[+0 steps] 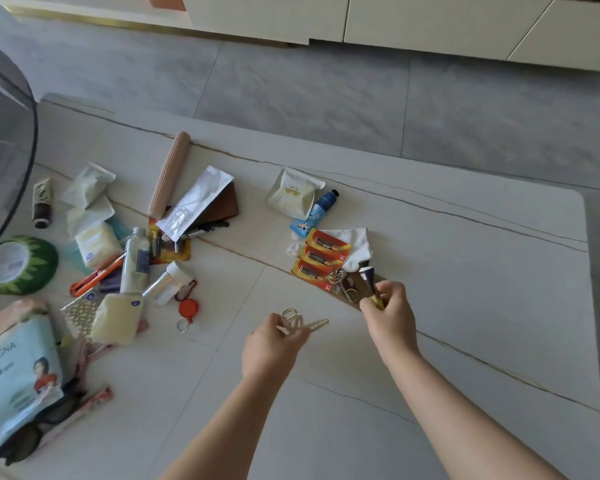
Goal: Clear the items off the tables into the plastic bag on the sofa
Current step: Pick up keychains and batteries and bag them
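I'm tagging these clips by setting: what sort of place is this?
Probably a home living room. A low stone-look table is strewn with household odds and ends such as a battery pack and a hand cream tube, over a grey tiled floor with a pale low cabinet behind.

we see a table (pixel 465 237) filling most of the frame, with floor (pixel 326 81) behind it at the top. at the left a heap of small things lies together: a roll of tape (pixel 18 265) at the left edge, a bottle (pixel 136 261) in the middle of the heap, a long rolled mat (pixel 168 174) behind it. at lower left lies a big soft pack (pixel 14 372). right of the heap, well apart, lie battery cards (pixel 321 258) on a cloth (pixel 355 244), with a pouch (pixel 293 192) and a tube (pixel 317 211) just behind them.
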### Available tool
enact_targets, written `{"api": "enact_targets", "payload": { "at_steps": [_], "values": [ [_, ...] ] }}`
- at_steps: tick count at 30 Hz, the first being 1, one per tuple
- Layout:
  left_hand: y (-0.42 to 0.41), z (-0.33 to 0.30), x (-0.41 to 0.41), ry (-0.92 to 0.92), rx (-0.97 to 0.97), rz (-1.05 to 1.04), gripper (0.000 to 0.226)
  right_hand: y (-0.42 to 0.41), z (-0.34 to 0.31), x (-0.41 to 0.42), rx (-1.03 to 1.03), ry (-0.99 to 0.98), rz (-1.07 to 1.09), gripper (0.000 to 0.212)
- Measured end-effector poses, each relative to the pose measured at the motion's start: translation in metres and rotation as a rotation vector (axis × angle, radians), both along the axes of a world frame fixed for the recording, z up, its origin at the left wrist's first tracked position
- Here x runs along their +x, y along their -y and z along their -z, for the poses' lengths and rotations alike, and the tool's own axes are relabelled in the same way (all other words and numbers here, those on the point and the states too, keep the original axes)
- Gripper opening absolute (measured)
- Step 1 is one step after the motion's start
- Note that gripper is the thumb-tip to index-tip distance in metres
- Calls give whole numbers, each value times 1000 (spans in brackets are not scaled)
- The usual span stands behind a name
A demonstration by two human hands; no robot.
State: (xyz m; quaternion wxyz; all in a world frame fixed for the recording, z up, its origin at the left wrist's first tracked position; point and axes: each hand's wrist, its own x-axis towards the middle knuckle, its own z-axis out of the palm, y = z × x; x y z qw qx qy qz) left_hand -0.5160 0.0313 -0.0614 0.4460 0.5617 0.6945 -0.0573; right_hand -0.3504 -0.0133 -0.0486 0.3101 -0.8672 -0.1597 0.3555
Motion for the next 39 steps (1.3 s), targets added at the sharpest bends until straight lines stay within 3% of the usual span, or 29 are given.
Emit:
{"api": "enact_targets", "payload": {
  "at_steps": [4, 9, 15, 20, 28, 33, 39],
  "values": [
    [-7, 5, -8, 92, -20, -129, 32, -19, 10, -3, -66, 206, -279, 22],
    [-8, 16, -20, 135, -31, -200, 33, -33, 28, -14, -193, 337, -328, 40],
    [-14, 7, -13, 180, -36, -262, 30, -17, 21, -17, -265, 215, -300, 34],
    [-51, -8, 25, 217, 23, -210, 25, -2, 18, 0, -190, 73, -229, 29],
    [-78, 14, 69, 139, 92, -75, 49, 1, 37, 29, -81, -122, -137, 28],
    [-79, 19, 69, 115, 0, -150, 72, -4, 41, 32, -101, -135, -129, 37],
    [-69, 23, 70, 151, -94, -131, 36, -6, 41, 34, -121, -133, -159, 44]
  ]
}}
